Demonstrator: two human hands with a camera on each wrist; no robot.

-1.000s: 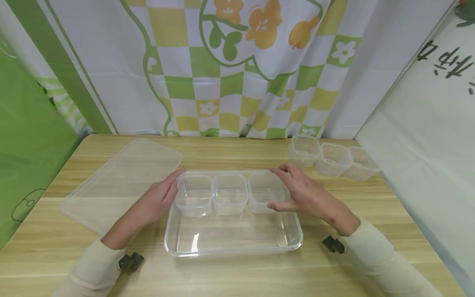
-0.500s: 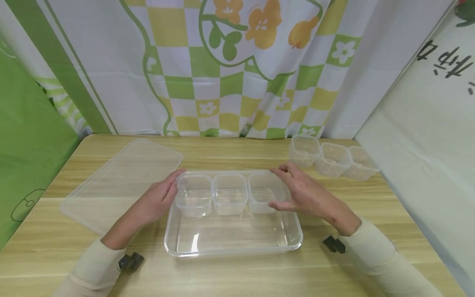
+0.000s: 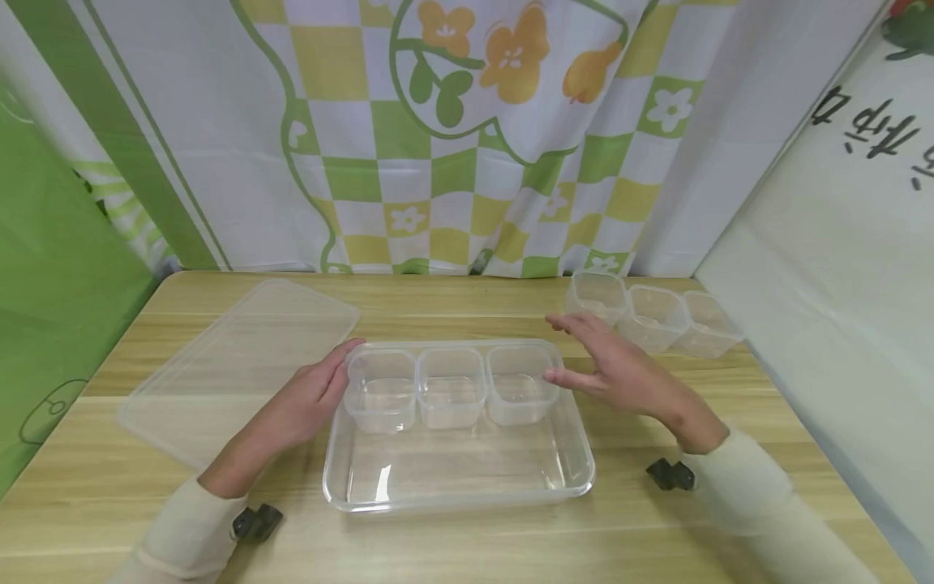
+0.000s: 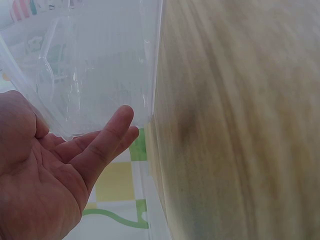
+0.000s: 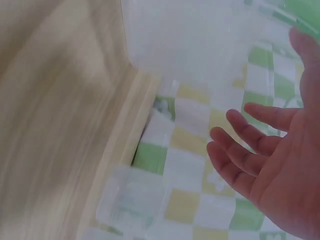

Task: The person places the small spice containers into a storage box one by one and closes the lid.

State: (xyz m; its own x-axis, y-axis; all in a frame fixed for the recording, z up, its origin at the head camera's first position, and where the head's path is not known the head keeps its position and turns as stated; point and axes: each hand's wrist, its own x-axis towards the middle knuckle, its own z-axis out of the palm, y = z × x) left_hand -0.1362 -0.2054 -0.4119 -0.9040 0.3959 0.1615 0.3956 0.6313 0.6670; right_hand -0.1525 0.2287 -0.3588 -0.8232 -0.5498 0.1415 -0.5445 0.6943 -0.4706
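A clear rectangular container (image 3: 460, 496) stands on the table with three small clear cups in a row along its far side: a left cup (image 3: 382, 414), a middle cup (image 3: 451, 410) and a right cup (image 3: 520, 405). My left hand (image 3: 310, 397) rests at the container's far left corner, fingers extended along its outer wall; the left wrist view shows that hand (image 4: 60, 165) touching the clear wall. My right hand (image 3: 627, 373) hovers by the far right corner, thumb and fingers spread, holding nothing. In the right wrist view the hand (image 5: 275, 160) is apart from the container wall (image 5: 185, 40).
A large clear lid (image 3: 241, 365) lies flat on the table at the left. Several more small cups are at the back right: one (image 3: 597, 292), another (image 3: 657, 316) and a third (image 3: 709, 324). A patterned curtain (image 3: 452, 178) hangs behind the table.
My right hand has let go of the right cup and the container's corner and moved a little to the right. The left hand stays at its corner. The head view has tilted slightly.
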